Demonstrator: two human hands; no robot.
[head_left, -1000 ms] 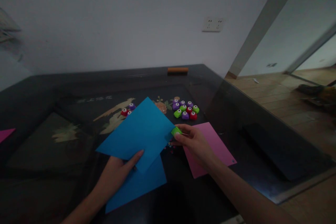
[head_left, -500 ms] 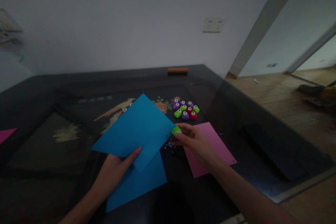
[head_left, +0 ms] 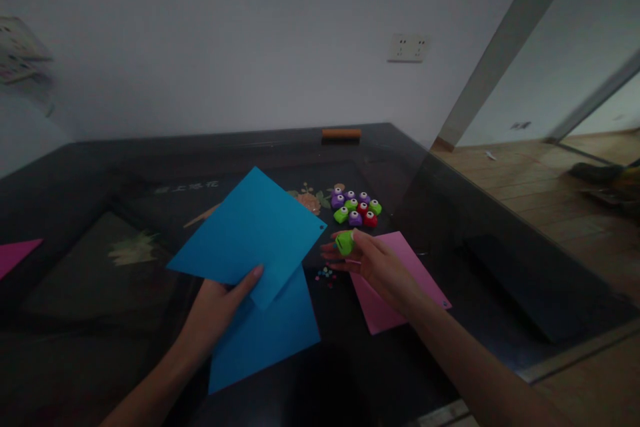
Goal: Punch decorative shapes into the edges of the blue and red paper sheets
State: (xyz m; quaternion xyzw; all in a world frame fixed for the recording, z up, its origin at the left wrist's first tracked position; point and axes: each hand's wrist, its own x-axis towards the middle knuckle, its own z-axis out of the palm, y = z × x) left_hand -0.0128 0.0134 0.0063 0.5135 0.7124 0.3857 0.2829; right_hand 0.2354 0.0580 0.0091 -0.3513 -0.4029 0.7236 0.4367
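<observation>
**Blue sheet in one hand, green punch in the other**

From the head camera, my left hand (head_left: 220, 303) held a square sheet of bright blue paper (head_left: 247, 233) raised off the dark glass-topped table (head_left: 75, 180), thumb clamped over its near corner and the other fingers hidden beneath. A tiny hole showed near the sheet's right corner. Under it lay a second blue paper sheet (head_left: 270, 340), flat on the table and partly covered by the lifted one.

My right hand (head_left: 380, 267) was closed on a small lime-green plastic craft punch (head_left: 345, 242), pinched between thumb and fingertips, just clear of the blue sheet's right corner. That hand hovered over a pink paper sheet (head_left: 400, 287) lying flat. Small coloured paper bits (head_left: 325, 274) were scattered on the table between the blue and pink sheets.

Farther back sat a cluster of little purple, green and red punches (head_left: 357, 207). An orange bar-shaped object (head_left: 341, 134) rested at the far edge, and another pink paper corner (head_left: 17, 255) showed at the left. Under the glass there was pale writing (head_left: 186, 185), too dim to read. A white wall socket (head_left: 407, 48) carried no legible label.
</observation>
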